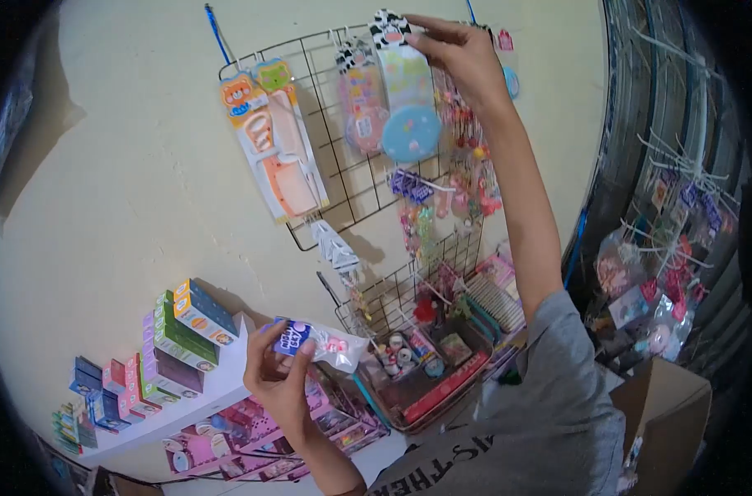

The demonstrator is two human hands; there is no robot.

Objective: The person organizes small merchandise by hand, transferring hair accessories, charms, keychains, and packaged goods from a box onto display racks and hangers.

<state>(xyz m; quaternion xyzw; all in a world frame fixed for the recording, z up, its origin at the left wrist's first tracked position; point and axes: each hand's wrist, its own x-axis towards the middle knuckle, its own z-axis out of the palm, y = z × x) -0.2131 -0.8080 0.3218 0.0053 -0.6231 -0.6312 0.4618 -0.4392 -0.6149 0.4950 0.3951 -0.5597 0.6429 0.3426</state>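
Note:
My left hand [278, 382] pinches a small clear packet [339, 347] by its blue header card; little pink and white pieces show inside. Raised high, my right hand [468, 64] has thumb and fingers closed on the cow-print top of a hanging pack [405, 78]. A round light-blue case [411, 134] shows at the bottom of that pack. Just left of it hangs a similar pack with a pink round case [366, 131]. Behind them is a black wire grid rack [318, 78], and whether the held pack is on a hook cannot be seen.
An orange comb-and-scissors card set [277, 145] hangs on the grid's left. White triangular cards [336, 248] and small purple-topped packets [411, 186] hang lower. A white shelf [157, 417] carries several boxes at left. A filled basket [446, 388] sits below; a cardboard box [669, 413] stands right.

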